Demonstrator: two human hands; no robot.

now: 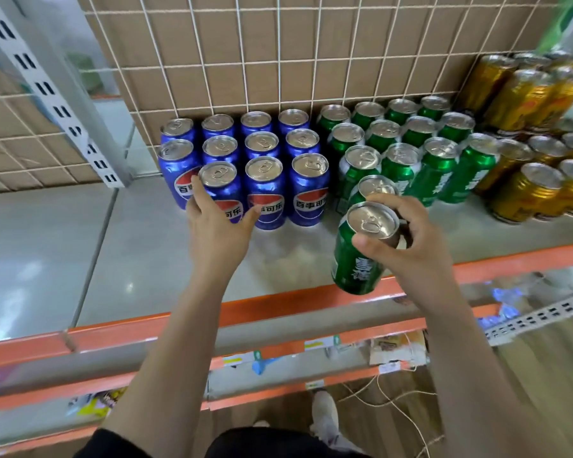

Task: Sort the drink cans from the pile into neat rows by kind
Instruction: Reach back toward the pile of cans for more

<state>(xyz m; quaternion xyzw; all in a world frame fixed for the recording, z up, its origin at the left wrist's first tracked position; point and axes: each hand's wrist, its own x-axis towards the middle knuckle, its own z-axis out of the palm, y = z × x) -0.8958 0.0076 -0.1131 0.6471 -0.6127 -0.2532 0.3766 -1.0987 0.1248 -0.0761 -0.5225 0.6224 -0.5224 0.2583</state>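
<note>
The grey shelf (139,259) with its orange front edge carries three blocks of cans against the wire back. The blue cans (309,193) stand in neat rows on the left, the green cans (437,170) in the middle, and the gold cans (523,193) on the right. My right hand (411,249) grips one green can (354,259) near its silver top, tilted, over the shelf's front. My left hand (215,229) is spread wide around a front blue can (217,188).
</note>
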